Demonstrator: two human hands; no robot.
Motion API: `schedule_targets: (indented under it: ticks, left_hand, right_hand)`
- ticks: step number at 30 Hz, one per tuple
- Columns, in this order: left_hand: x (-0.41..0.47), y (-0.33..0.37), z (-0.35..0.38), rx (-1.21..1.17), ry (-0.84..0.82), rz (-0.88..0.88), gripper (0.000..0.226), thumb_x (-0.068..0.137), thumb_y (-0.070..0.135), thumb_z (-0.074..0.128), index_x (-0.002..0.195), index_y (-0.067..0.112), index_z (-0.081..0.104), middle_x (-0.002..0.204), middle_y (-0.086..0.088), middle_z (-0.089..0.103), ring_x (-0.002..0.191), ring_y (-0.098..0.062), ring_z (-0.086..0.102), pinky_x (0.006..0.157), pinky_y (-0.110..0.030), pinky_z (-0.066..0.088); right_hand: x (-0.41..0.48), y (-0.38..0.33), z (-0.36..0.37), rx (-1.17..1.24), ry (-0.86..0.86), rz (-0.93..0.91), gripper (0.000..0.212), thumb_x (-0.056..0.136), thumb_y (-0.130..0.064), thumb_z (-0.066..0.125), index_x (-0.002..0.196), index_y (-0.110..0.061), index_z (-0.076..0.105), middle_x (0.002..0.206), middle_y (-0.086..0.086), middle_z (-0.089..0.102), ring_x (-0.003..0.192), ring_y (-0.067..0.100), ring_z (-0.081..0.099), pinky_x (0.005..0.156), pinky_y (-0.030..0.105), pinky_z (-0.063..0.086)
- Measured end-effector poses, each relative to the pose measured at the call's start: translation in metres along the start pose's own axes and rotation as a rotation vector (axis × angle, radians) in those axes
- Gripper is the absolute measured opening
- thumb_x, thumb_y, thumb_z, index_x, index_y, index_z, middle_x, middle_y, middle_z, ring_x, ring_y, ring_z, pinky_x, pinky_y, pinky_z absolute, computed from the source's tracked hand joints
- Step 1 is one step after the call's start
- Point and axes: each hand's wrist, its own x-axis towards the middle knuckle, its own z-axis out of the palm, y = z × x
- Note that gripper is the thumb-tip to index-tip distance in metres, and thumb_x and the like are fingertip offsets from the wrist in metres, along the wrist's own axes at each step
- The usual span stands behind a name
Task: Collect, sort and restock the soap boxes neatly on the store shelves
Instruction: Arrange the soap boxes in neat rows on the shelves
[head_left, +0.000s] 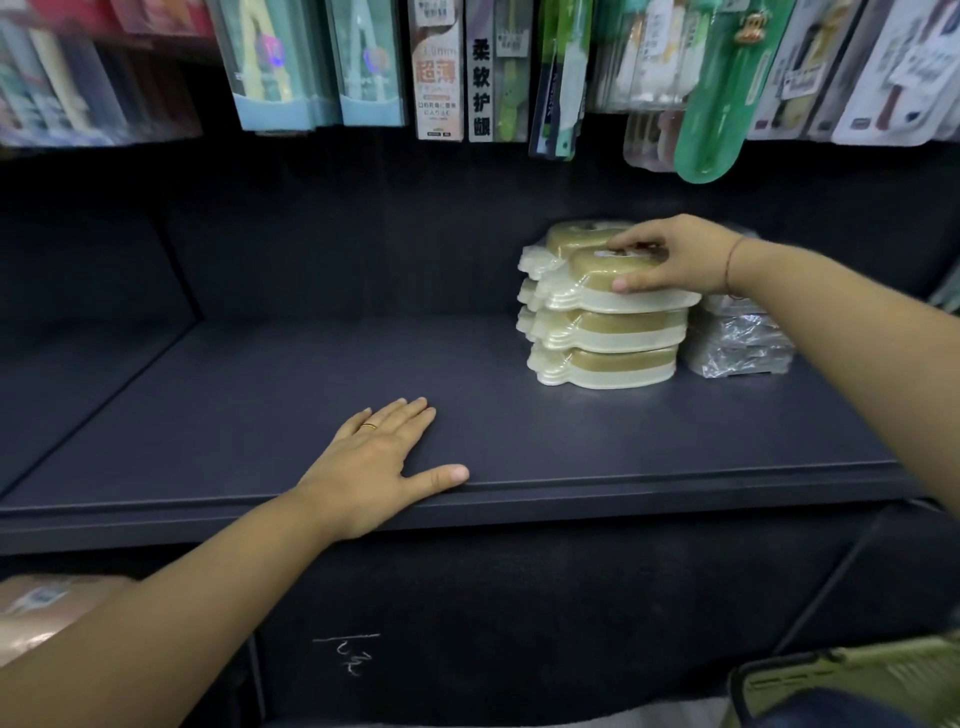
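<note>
A stack of several cream and gold soap boxes (602, 332) stands on the dark shelf (260, 395), right of centre. My right hand (670, 254) grips the top soap box (597, 267), thumb on its front edge and fingers curled over its top. A second stack of the same boxes shows just behind it. My left hand (379, 462) lies flat on the shelf near the front edge, fingers straight, holding nothing.
Clear plastic-wrapped packs (737, 338) sit to the right of the stack, partly behind my right arm. Toothbrush packs (436, 67) hang above the shelf. A green basket (852, 680) is at the bottom right, a pinkish pack (47, 608) at the bottom left.
</note>
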Motion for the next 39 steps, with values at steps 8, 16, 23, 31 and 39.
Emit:
schedule_targets:
  ticks: [8,16,23,31,39]
  left_hand:
    - [-0.033,0.005,-0.004,-0.039,0.172,0.0,0.094,0.078,0.078,0.022,0.154,0.023,0.025,0.162,0.007,0.019,0.148,-0.005,0.009,0.12,-0.026,-0.003]
    - [-0.236,-0.072,0.032,-0.129,0.519,0.051,0.056,0.095,0.059,0.045,0.131,0.016,0.055,0.134,0.002,0.052,0.129,-0.011,0.043,0.11,-0.022,0.028]
    - [-0.393,-0.202,0.135,-0.029,-0.205,-0.369,0.096,0.077,0.089,0.026,0.143,0.021,0.044,0.146,0.001,0.042,0.13,-0.021,0.047,0.105,-0.029,0.036]
    - [-0.41,-0.26,0.232,0.138,-0.624,-0.457,0.117,0.077,0.07,0.063,0.156,0.015,-0.003,0.164,-0.009,0.0,0.15,-0.027,0.005,0.122,-0.038,0.005]
    - [-0.399,-0.285,0.274,0.218,-0.689,-0.395,0.118,0.076,0.056,0.073,0.157,0.018,-0.005,0.163,-0.009,0.001,0.15,-0.034,0.0,0.12,-0.05,0.003]
  right_hand:
    - [-0.022,-0.046,0.04,-0.066,0.253,-0.089,0.084,0.073,-0.043,0.08,0.14,-0.006,0.045,0.139,0.02,0.047,0.132,0.033,0.041,0.113,0.041,0.031]
    - [-0.143,-0.236,0.187,0.403,-0.075,-0.596,0.07,0.074,-0.063,0.061,0.133,-0.029,0.047,0.131,-0.012,0.048,0.125,-0.001,0.044,0.108,0.016,0.032]
    - [-0.134,-0.343,0.344,0.507,-0.359,-0.346,0.082,0.075,-0.046,0.076,0.143,-0.024,0.036,0.143,-0.003,0.033,0.136,0.014,0.031,0.111,0.024,0.025]
    - [-0.103,-0.375,0.411,0.651,-0.212,-0.084,0.09,0.075,-0.048,0.077,0.147,-0.022,0.03,0.145,0.006,0.031,0.135,0.02,0.033,0.116,0.035,0.028]
    - [-0.09,-0.371,0.425,0.647,-0.189,-0.024,0.116,0.041,-0.09,0.065,0.14,-0.035,0.038,0.139,-0.001,0.046,0.131,0.017,0.042,0.112,0.039,0.036]
